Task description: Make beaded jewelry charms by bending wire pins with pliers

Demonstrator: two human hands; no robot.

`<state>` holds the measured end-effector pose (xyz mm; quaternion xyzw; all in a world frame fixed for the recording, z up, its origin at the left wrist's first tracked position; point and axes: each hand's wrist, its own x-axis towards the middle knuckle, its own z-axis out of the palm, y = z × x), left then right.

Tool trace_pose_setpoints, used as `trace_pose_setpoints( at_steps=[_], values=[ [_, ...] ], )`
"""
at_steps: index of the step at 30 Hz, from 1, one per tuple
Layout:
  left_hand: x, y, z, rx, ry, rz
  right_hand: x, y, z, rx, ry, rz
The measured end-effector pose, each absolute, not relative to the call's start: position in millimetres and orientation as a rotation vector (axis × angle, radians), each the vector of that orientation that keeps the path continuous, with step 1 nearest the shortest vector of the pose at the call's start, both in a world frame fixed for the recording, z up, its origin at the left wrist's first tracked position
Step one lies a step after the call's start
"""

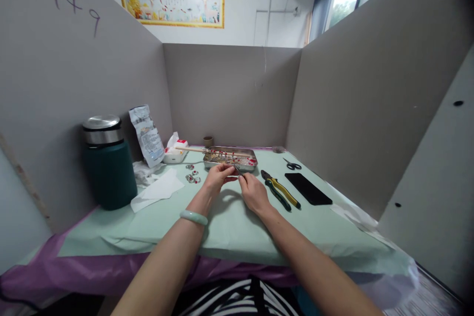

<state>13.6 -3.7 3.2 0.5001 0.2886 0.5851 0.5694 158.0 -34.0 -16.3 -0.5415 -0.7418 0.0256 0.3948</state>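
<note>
Just in front of the metal tray (241, 168), my two hands meet over the table. My left hand (218, 177), below a pale green bangle (193, 217), has its fingers pinched together on something too small to make out. Curled into a closed grip, my right hand (254, 192) faces it, and a thin dark tip (238, 171) shows between the two. What the right fingers hold is mostly hidden. Red beads and gold-coloured pieces lie in the tray, with a wooden stick (190, 149) across it. Left of my hands are several small beaded pieces (192, 177).
Right of my hands lie yellow-and-green pliers (282, 190), black scissors (293, 165) and a black phone (308, 188). At left stand a green thermos (109, 173), a pouch (147, 136) and a tissue pack (175, 153), with white paper (159, 190) in front. Grey partitions enclose the table.
</note>
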Motion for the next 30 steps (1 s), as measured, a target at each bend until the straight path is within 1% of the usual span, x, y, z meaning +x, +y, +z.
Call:
trace_pose_setpoints(
  at_steps=[12,24,30],
  values=[
    [13.1,-3.0,5.3,1.213,0.699,1.477,158.9,-35.4,-14.0,-1.373,-1.903,0.072],
    [13.6,-5.0,8.2,1.241,0.731,1.473,159.6,-33.4,-18.2,-1.343,-1.875,-0.015],
    [16.2,-4.2,6.1,1.214,0.679,1.488,157.5,-33.4,-18.1,-1.327,-1.867,0.059]
  ],
)
